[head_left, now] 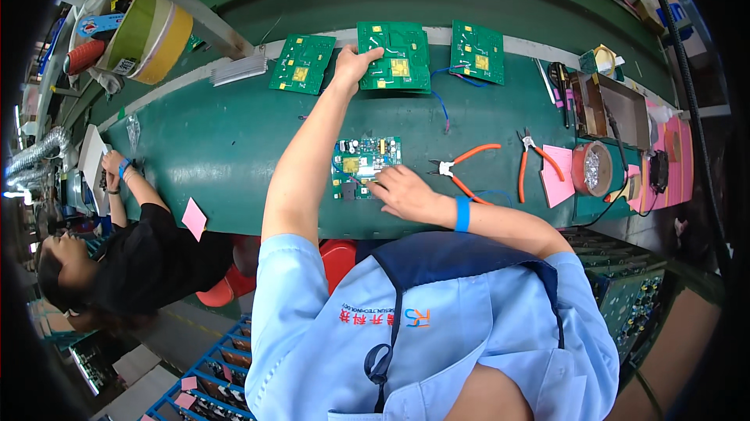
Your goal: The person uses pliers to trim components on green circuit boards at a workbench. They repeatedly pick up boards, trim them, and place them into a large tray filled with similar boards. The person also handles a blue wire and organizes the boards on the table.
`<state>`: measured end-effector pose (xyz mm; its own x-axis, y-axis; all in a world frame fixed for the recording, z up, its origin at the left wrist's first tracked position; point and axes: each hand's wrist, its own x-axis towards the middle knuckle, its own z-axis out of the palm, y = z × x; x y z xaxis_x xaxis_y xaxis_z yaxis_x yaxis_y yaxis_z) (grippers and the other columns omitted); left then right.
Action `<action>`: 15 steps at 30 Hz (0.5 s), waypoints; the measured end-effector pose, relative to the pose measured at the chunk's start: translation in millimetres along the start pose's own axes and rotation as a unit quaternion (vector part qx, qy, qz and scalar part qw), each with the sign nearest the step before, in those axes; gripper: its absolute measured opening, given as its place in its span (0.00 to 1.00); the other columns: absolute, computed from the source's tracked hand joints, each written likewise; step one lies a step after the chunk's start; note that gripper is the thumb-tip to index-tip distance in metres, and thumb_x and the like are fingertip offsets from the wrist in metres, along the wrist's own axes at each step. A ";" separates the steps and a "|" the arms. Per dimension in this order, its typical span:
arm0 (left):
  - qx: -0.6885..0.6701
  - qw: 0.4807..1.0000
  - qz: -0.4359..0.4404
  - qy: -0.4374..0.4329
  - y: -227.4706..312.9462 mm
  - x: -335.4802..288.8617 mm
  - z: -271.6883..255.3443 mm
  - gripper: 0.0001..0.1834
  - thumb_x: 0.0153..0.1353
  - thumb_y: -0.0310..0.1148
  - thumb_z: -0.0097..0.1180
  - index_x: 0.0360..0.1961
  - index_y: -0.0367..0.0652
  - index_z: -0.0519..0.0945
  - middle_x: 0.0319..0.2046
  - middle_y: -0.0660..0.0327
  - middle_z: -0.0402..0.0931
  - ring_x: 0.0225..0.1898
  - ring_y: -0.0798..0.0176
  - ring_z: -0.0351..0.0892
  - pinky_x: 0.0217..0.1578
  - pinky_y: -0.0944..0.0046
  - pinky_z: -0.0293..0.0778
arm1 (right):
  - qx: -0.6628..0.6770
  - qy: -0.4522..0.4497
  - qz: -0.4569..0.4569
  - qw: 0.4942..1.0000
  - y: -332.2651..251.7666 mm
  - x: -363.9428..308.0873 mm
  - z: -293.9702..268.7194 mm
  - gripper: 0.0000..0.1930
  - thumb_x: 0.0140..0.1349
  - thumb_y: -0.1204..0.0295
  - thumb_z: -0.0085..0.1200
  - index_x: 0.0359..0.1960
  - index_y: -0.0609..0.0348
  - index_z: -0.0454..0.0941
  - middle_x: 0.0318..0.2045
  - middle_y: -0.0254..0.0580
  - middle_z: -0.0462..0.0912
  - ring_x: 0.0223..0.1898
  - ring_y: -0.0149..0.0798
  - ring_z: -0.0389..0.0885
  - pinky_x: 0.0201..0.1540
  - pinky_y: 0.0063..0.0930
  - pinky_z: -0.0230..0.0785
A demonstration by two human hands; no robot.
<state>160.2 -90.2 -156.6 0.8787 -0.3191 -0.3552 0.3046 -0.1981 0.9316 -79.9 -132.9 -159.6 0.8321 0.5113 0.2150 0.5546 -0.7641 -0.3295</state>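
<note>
My left hand [355, 69] reaches to the far side of the bench and is closed on the left edge of a green circuit board [414, 50], thumb on top. That board seems to lie over another one. Closer to me lies a board with parts [349, 165], with capacitors and a yellow-taped transformer. My right hand [406, 193] has its curled fingers on this board's lower right edge. Flanking the far board are a left green board [291, 62] and a right green board [469, 50]. Blue wires [444, 105] trail beside the right one.
Right of my hand lie orange-handled cutters [449, 169], orange-handled pliers [527, 144] and pink paper [556, 179]. Beyond them are a tape roll [590, 167] and a metal tray [609, 108]. A co-worker [133, 249] works at the left; a pink note [194, 219] lies between us.
</note>
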 end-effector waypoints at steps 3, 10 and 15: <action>-0.082 0.996 -0.006 -0.042 -10.8 9.8 -4.8 0.25 0.42 0.30 0.60 0.39 0.27 0.66 0.32 0.51 0.73 0.31 0.63 0.75 0.31 0.67 0.72 | -0.019 0.021 0.003 1.000 -7.8 3.9 17.0 0.18 0.40 0.68 0.54 0.36 0.60 0.70 0.28 0.38 0.69 0.33 0.36 0.68 0.35 0.27 0.61; -0.251 0.962 0.011 -0.107 11.6 -12.2 -10.0 0.23 0.46 0.26 0.56 0.44 0.32 0.65 0.39 0.55 0.71 0.40 0.60 0.72 0.41 0.63 0.70 | 0.123 0.080 0.023 0.989 -14.6 5.5 -9.5 0.11 0.39 0.70 0.52 0.27 0.59 0.70 0.26 0.41 0.70 0.31 0.40 0.69 0.34 0.30 0.64; -0.198 0.977 0.009 -0.079 23.3 -42.0 -41.9 0.36 0.45 0.29 0.58 0.53 0.32 0.55 0.46 0.53 0.65 0.46 0.60 0.66 0.47 0.63 0.64 | 0.405 0.029 0.094 0.909 -21.5 -63.0 -117.8 0.14 0.44 0.70 0.54 0.34 0.62 0.71 0.30 0.42 0.73 0.33 0.42 0.71 0.34 0.30 0.63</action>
<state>145.8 -42.6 -116.8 0.8274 -0.4641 -0.3161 0.4350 0.1737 0.8835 -143.8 -195.1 -57.8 0.9233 0.3628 0.1257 0.2380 -0.2841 -0.9288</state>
